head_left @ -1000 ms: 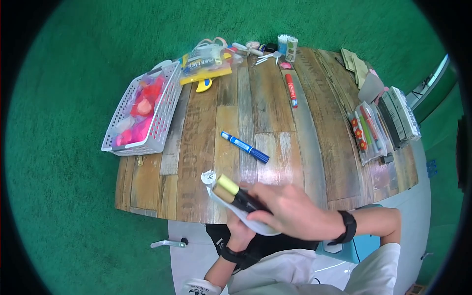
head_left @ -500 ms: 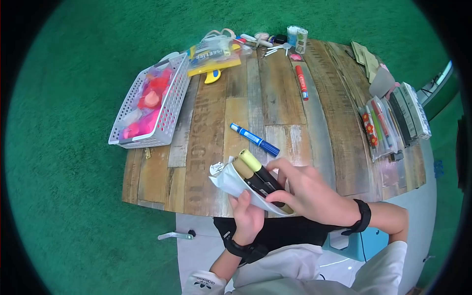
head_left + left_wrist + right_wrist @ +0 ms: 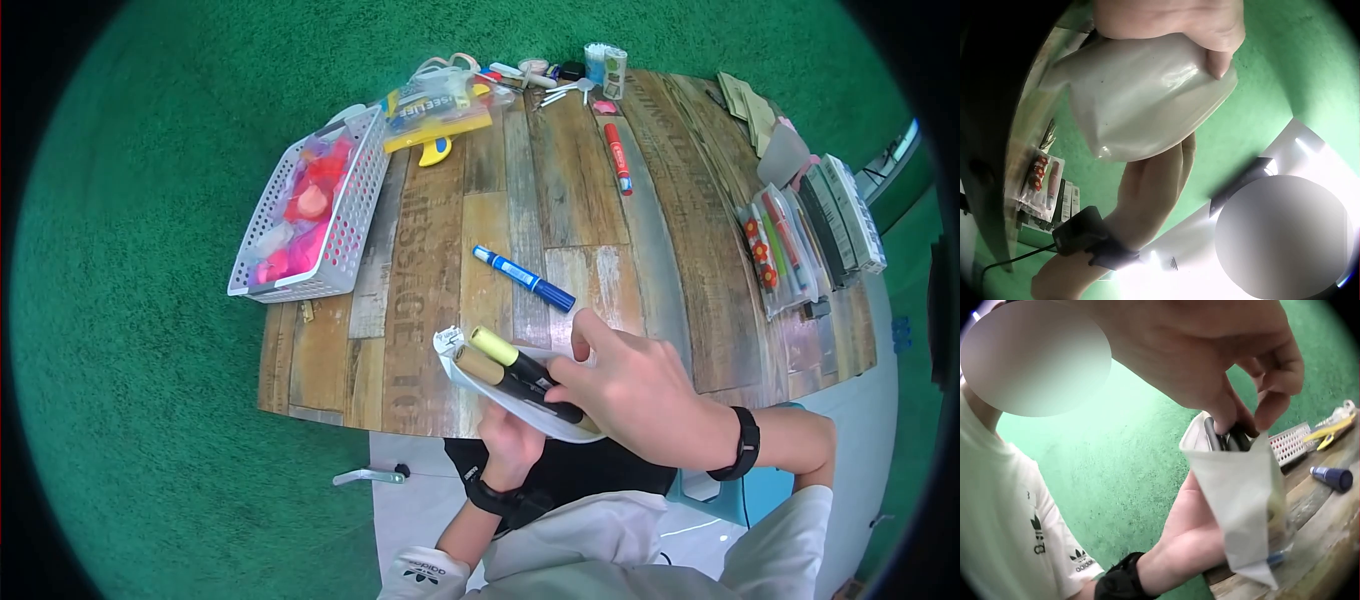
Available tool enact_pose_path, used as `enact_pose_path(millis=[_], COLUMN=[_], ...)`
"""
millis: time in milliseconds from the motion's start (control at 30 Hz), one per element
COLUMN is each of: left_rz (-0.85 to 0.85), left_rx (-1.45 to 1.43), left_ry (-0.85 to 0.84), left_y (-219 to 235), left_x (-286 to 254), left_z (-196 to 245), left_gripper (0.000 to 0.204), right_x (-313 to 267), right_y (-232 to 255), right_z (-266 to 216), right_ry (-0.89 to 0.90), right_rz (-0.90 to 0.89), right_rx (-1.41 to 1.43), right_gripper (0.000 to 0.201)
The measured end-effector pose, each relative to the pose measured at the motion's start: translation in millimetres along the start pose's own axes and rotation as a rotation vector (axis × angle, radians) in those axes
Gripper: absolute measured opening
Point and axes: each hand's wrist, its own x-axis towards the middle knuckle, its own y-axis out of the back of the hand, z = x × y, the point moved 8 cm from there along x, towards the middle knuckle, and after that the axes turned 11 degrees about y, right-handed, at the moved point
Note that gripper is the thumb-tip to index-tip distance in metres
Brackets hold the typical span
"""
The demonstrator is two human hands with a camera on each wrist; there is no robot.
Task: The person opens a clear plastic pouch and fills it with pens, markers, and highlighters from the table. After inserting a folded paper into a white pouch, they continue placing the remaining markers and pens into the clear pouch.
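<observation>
My left hand (image 3: 512,438) grips a soft white pouch (image 3: 1147,94) from below, close over the table's front edge. Out of its open side show a yellow-ended marker (image 3: 494,345) and a tan-ended marker (image 3: 478,366), both with black bodies. The right hand (image 3: 640,385) reaches over the pouch, its thumb and fingers pinching at the dark marker bodies inside the opening. In the right wrist view the black marker ends (image 3: 1235,439) stand just below those fingertips. A blue marker (image 3: 525,278) lies on the table just beyond the pouch.
A white basket (image 3: 345,235) with pink and red items stands at the left. Behind are a yellow-edged bag (image 3: 440,128), a red marker (image 3: 618,158) and a cotton swab container (image 3: 596,65). At the right lie a clear pen bag (image 3: 783,290) and boxes (image 3: 850,215).
The pouch has turned to show more of its opening, and the markers sit deeper inside it. My right hand has loosened, then closed its thumb and fingers over the marker bodies again.
</observation>
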Motion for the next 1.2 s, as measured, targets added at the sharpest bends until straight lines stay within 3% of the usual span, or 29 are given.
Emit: enact_pose_path(millis=[67,133,200,333,500,600,667,733,800,867,1000,1067,1133,1200], left_rz=[-0.199,-0.184,0.013,0.057,0.123,0.181,0.186,0.194,0.18,0.169,0.166,0.037,0.041,0.081], left_rx=[0.014,0.011,0.171,0.244,0.319,0.284,0.27,0.384,0.455,0.526,0.833,1.159,1.241,1.352], left_ry=[0.033,0.039,0.046,0.062,0.09,0.051,-0.016,-0.127,-0.123,-0.112,-0.143,-0.289,-0.257,-0.108], left_y=[-22.1,-27.5,-27.5,-26.9,-27.0,-22.2,-38.3,-45.0,-34.5,-26.5,-16.7,-33.8,-31.9,-28.4], left_x=[9.1,9.6,9.6,17.5,22.3,26.8,28.2,26.3,28.0,24.9,16.4,14.0,9.4,8.0], left_z=[1.6,3.8,10.2,15.2,23.9,34.2,46.2,58.4,62.8,68.5,81.7,89.2,88.9,75.8], left_gripper=[0.051,0.049,0.059,0.067,0.068,0.077,0.084,0.077,0.071,0.064,0.05,0.05,0.046,0.041], right_x=[-0.3,2.2,6.2,13.4,16.0,14.7,16.7,18.7,19.9,22.5,21.9,23.2,19.7,15.6], right_y=[3.9,5.4,4.6,2.3,-3.2,-9.5,-7.2,-2.0,2.0,8.8,9.8,6.8,-6.0,-15.1], right_z=[-3.0,-2.0,7.8,24.9,37.6,47.4,47.2,43.2,39.3,25.5,14.3,2.6,1.8,-0.3], right_ry=[0.052,0.118,0.096,-0.046,-0.08,-0.206,-0.178,-0.153,-0.128,0.048,0.136,0.242,0.272,0.297], right_rz=[0.049,0.078,0.089,0.08,0.109,0.068,0.094,0.065,0.033,0.018,-0.03,-0.076,-0.109,-0.147], right_rx=[-0.031,0.086,0.209,0.492,0.534,0.621,0.614,0.576,0.542,0.388,0.284,0.154,0.061,-0.036], right_gripper=[0.014,0.018,0.017,0.019,0.02,0.02,0.019,0.02,0.02,0.02,0.021,0.023,0.023,0.023])
